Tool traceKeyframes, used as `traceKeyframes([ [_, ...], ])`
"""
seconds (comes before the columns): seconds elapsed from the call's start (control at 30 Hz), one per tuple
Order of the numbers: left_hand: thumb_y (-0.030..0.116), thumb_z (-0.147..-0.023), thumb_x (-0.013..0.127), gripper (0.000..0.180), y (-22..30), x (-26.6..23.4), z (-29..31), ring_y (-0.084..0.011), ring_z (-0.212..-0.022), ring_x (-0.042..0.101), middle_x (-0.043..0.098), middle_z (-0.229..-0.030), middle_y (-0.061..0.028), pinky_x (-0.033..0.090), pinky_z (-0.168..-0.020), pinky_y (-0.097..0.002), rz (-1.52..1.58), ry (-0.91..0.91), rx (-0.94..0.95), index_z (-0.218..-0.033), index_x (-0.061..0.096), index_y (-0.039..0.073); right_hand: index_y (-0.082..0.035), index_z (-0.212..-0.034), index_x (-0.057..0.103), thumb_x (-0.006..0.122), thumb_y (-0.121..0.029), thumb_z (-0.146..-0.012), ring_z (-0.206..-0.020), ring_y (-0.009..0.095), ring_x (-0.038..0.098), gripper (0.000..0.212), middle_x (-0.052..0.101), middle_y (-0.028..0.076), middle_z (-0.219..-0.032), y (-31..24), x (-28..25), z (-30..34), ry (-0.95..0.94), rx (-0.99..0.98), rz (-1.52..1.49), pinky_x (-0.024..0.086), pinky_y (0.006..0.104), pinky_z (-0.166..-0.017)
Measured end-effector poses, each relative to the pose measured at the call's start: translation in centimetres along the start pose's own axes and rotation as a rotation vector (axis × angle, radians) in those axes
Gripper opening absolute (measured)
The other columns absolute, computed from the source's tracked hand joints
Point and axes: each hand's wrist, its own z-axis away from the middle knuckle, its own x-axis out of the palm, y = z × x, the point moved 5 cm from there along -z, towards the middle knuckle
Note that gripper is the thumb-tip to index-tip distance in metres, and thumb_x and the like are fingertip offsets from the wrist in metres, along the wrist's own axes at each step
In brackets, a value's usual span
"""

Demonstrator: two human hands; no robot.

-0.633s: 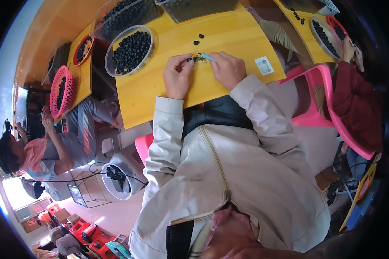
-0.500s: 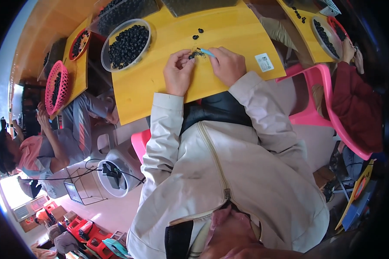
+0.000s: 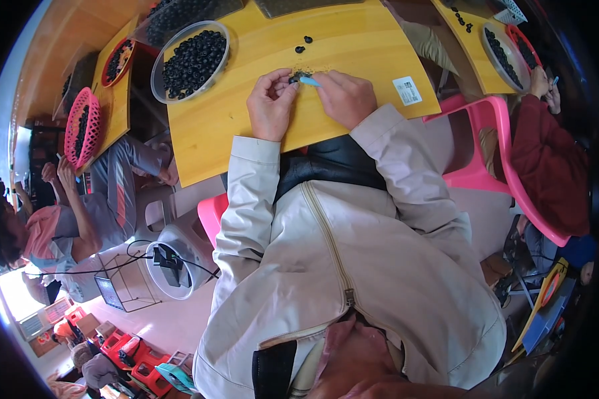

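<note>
Since both hands work so close together, I see the main risk at the fingertips: the left hand (image 3: 271, 110) pinches a small dark piece (image 3: 293, 79) between thumb and fingers, while the right hand (image 3: 347, 98) is closed around a blue tool (image 3: 309, 81) aimed straight at it. If the piece rolled in that pinch, the tool could skid off its round side into the left thumb. I can't make out the tool's very end, so I can't judge how sharp it is. Pressing too hard might also crush the piece or shoot it out across the surface (image 3: 206, 143).

The piece sits just beside a scatter of dark crumbs (image 3: 303, 71); I'd expect a sleeve or knuckle could smear them. Two loose pieces (image 3: 303, 45) lie beyond, apart from any container, and a careless nudge could set them rolling.

As for containers, a round clear tub (image 3: 157, 88) to the left is heaped with dark round pieces (image 3: 194, 63). Behind it, a clear bin (image 3: 209, 12) holds more. At the neighbouring table, a pink basket (image 3: 95, 130) and a red bowl (image 3: 132, 53) carry dark pieces too. Off right, a pale bowl (image 3: 514, 52) has some along its middle.
</note>
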Motion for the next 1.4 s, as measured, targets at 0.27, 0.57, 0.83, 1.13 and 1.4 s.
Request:
traceKeyframes([
  [0.27, -0.007, -0.09, 0.075, 0.031, 0.2, 0.1, 0.0, -0.0096, -0.089, 0.064, 0.068, -0.103, -0.0051, 0.055, -0.083, -0.023, 0.012, -0.016, -0.02, -0.119, 0.068, -0.004, -0.009, -0.104, 0.073, 0.074, -0.012, -0.087, -0.072, 0.027, 0.07, 0.017, 0.067, 0.007, -0.081, -0.1, 0.1, 0.1, -0.074, 0.019, 0.008, 0.056, 0.0394, -0.062],
  [0.57, -0.008, -0.09, 0.074, 0.031, 0.4, 0.0, 0.1, -0.0089, -0.09, 0.064, 0.068, -0.103, -0.0049, 0.054, -0.081, -0.0212, 0.056, -0.014, -0.035, -0.12, 0.066, -0.004, -0.011, -0.094, 0.068, 0.071, -0.014, -0.088, -0.069, 0.029, 0.07, 0.008, 0.065, 0.007, -0.078, 0.0, 0.6, 0.3, -0.032, 0.053, -0.015, 0.055, 0.0422, -0.058],
  [0.83, -0.011, -0.09, 0.072, 0.035, 1.3, 0.6, 0.4, -0.0105, -0.093, 0.066, 0.067, -0.106, -0.0061, 0.054, -0.087, -0.0228, 0.175, -0.061, -0.035, -0.124, 0.064, -0.004, -0.01, -0.093, 0.069, 0.07, -0.016, -0.09, -0.07, 0.031, 0.071, 0.006, 0.066, 0.007, -0.079, 1.0, 0.3, 0.0, -0.076, 0.164, 0.029, 0.056, 0.0459, -0.06],
  [1.13, -0.009, -0.091, 0.073, 0.024, 1.6, 0.4, 0.4, -0.0115, -0.097, 0.065, 0.062, -0.112, -0.0058, 0.053, -0.086, -0.0225, -0.005, -0.095, 0.085, -0.114, 0.073, -0.003, -0.01, -0.093, 0.069, 0.07, -0.015, -0.09, -0.071, 0.032, 0.07, 0.006, 0.065, 0.008, -0.079, 0.9, 0.1, -0.1, -0.063, 0.163, -0.002, 0.056, 0.0459, -0.06],
  [1.4, -0.009, -0.089, 0.075, 0.02, 1.5, 0.3, 0.4, -0.0107, -0.094, 0.065, 0.063, -0.112, -0.006, 0.054, -0.084, -0.023, 0.044, -0.088, 0.111, -0.108, 0.073, -0.002, -0.009, -0.095, 0.07, 0.07, -0.015, -0.09, -0.071, 0.033, 0.07, 0.008, 0.065, 0.009, -0.079, 0.9, 0.1, 0.0, -0.07, 0.163, -0.014, 0.056, 0.0457, -0.061],
])
